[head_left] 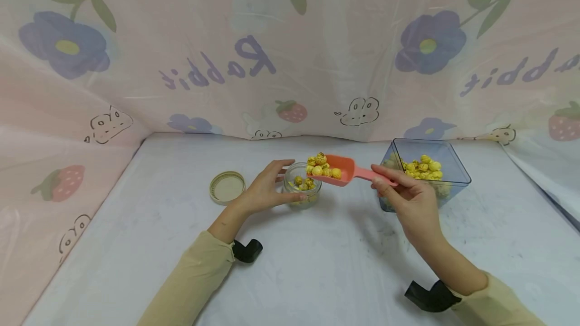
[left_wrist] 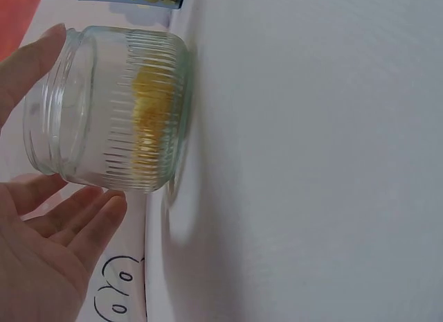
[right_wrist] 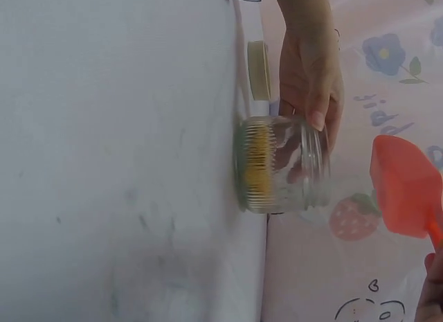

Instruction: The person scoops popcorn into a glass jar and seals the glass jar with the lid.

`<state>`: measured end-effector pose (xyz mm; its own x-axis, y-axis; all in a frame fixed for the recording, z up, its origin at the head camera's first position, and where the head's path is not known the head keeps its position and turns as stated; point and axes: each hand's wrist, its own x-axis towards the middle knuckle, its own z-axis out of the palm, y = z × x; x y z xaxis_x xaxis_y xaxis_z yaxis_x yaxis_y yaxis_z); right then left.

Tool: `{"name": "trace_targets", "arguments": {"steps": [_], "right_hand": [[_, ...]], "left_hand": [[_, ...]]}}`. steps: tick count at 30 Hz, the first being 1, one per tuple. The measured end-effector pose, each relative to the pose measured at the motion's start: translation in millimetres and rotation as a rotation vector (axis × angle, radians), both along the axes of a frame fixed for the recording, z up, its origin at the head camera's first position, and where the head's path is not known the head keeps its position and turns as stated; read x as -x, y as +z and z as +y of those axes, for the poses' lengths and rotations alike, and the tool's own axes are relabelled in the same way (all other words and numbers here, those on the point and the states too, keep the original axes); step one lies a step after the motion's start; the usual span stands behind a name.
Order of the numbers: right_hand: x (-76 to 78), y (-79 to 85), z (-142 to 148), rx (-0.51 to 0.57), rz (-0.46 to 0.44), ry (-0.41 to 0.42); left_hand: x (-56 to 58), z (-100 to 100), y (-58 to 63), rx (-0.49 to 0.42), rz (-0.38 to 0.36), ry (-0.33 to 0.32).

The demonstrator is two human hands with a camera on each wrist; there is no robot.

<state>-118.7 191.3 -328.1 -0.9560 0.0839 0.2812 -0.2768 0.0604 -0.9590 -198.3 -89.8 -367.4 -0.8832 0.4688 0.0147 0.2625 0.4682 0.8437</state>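
Note:
My left hand [head_left: 262,189] holds a ribbed glass jar [left_wrist: 104,107] around its neck, thumb on the near side and fingers on the far side. The jar stands upright on the table, with a low layer of yellow popcorn [head_left: 303,183] at its bottom. Pinched by its handle in my right hand [head_left: 414,205] is a coral-red scoop [head_left: 346,171]. Round popcorn pieces [head_left: 318,167] fill the scoop's front, which overlaps the jar's mouth in the head view. From the right wrist view, the scoop [right_wrist: 407,187] hangs above the level of the jar's rim.
Right of the jar stands a clear bluish plastic bin [head_left: 457,182] holding more popcorn [head_left: 423,167], behind my right hand. A round jar lid [head_left: 228,187] lies left of the jar. Printed curtain [head_left: 312,64] encloses the white table [head_left: 308,270] at the back and sides.

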Motion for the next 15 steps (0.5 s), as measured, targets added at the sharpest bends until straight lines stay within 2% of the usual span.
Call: {"name": "trace_targets", "arguments": {"steps": [9,15], "right_hand": [[3.3,-9.9,0,-0.039,-0.014,-0.012],[6.4,-15.3,1,-0.090,-0.023,-0.034]], "left_hand": [[0.6,2,-3.7,-0.016,0.008,-0.020],[1.2,2,-5.7,-0.048,-0.027,-0.031]]}}
